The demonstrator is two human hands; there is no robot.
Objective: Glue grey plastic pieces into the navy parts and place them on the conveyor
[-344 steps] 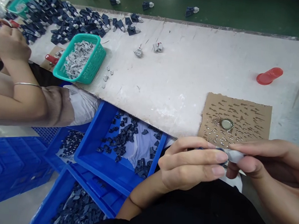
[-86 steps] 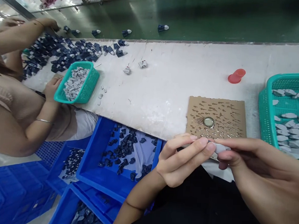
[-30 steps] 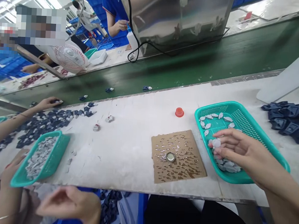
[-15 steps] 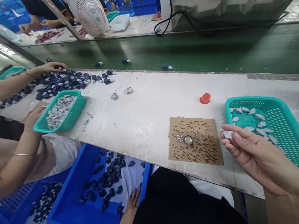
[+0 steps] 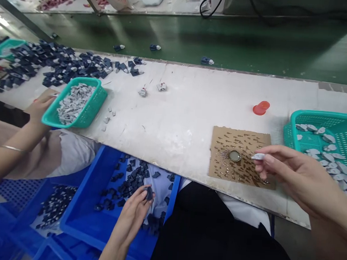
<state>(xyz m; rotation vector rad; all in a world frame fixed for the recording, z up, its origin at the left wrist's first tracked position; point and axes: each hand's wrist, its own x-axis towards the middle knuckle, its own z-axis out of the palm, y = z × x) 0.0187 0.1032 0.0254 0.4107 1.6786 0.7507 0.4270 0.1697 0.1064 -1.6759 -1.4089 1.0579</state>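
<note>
My left hand [image 5: 134, 209] reaches down into the blue bin [image 5: 78, 222] beside my lap and pinches a dark blue plastic part [image 5: 149, 192] between its fingertips. My right hand [image 5: 290, 173] hovers over the right edge of the cardboard sheet [image 5: 242, 141] and holds a small grey piece [image 5: 258, 156] between thumb and fingers. A round metal cap [image 5: 234, 156] with small shiny bits around it lies on the cardboard, just left of that piece. At the far right stands a teal basket [image 5: 310, 116] with several grey pieces in it.
A co-worker's hand [image 5: 39, 107] grips a teal basket of grey pieces [image 5: 76, 101] at the left. Heaps of dark blue parts [image 5: 49, 63] cover the far left of the white bench. A red cap [image 5: 260, 107] lies behind the cardboard. Green conveyor belt [image 5: 225, 35] beyond carries a few parts.
My left hand has gone deeper into the blue bin and closed on a dark blue part. My right hand has carried the grey piece from the teal basket to the cardboard.
</note>
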